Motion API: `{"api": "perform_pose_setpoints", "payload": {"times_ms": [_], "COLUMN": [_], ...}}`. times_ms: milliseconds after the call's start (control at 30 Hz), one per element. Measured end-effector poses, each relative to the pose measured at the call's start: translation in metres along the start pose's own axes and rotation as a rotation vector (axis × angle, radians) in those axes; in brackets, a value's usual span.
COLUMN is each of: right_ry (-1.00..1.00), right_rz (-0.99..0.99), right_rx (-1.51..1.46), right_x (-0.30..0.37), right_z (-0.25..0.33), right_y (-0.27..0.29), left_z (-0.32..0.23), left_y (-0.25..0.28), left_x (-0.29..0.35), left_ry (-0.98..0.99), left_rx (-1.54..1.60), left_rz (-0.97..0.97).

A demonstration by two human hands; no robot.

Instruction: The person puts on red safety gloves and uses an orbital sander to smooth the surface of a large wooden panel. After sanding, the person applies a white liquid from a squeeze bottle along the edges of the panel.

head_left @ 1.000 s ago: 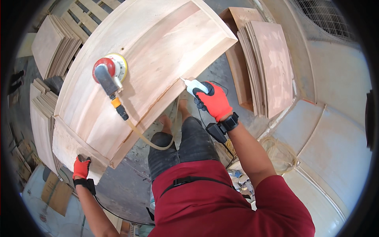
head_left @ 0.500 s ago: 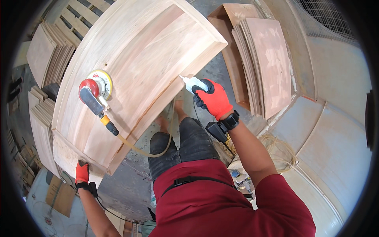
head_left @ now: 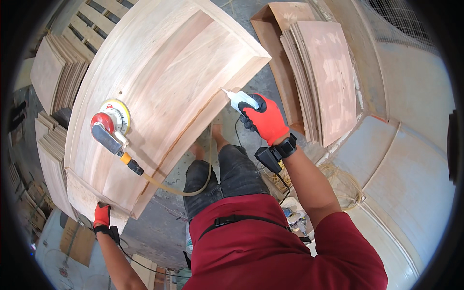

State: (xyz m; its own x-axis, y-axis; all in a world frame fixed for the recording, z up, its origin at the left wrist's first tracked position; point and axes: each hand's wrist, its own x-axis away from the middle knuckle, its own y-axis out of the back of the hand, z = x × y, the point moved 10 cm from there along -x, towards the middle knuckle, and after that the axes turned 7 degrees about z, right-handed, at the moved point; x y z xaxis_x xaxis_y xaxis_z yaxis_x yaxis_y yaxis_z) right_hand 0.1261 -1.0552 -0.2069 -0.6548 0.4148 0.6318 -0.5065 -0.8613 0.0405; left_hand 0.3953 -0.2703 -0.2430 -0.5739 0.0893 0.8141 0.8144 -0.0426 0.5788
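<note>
A pale wooden panel (head_left: pixel 159 96) with a raised frame spans the left and middle, tilted toward me. My right hand (head_left: pixel 267 118), in a red and black glove, is closed around a white squeeze bottle (head_left: pixel 243 100). Its pointed nozzle is at the panel's near frame, by the far end of a brown line (head_left: pixel 186 133) along the inner joint. On the panel rests a red and black round sander (head_left: pixel 111 123) with a hose (head_left: pixel 176 192). My gloved left hand (head_left: pixel 102 214) is closed at the edge of a pale rough board (head_left: pixel 82 193) under the panel's left end; its fingertips are partly hidden.
Stacked wooden panels (head_left: pixel 328 82) lean in an open wooden box (head_left: pixel 270 48) on the right. More stacks (head_left: pixel 50 72) stand at the far left, beside a slatted pallet (head_left: pixel 92 24). Coiled hose (head_left: pixel 345 183) lies on the right. My legs (head_left: pixel 227 169) are close to the panel's near edge.
The nozzle has moved a little along the joint toward the panel's far right corner. The panel and sander sit slightly lower and farther left in view. Both hands keep their hold.
</note>
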Motion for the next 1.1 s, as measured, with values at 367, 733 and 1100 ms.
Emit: {"api": "perform_pose_setpoints", "payload": {"times_ms": [367,733,1100], "right_ry": [0.03,0.02,0.042], "right_rz": [-0.022,-0.065,-0.168], "right_rx": [-0.004,0.006,-0.003], "right_x": [-0.013,-0.019,-0.028], "right_z": [0.003,0.017,0.031], "right_y": [0.025,0.046,0.073], "left_z": [0.076,0.114,0.061], "left_y": [-0.007,-0.019,-0.011], "left_x": [-0.02,-0.035,-0.022], "left_ry": [0.049,0.119,0.106], "left_rx": [0.128,0.262,0.203], "left_rz": [-0.104,-0.151,-0.106]}}
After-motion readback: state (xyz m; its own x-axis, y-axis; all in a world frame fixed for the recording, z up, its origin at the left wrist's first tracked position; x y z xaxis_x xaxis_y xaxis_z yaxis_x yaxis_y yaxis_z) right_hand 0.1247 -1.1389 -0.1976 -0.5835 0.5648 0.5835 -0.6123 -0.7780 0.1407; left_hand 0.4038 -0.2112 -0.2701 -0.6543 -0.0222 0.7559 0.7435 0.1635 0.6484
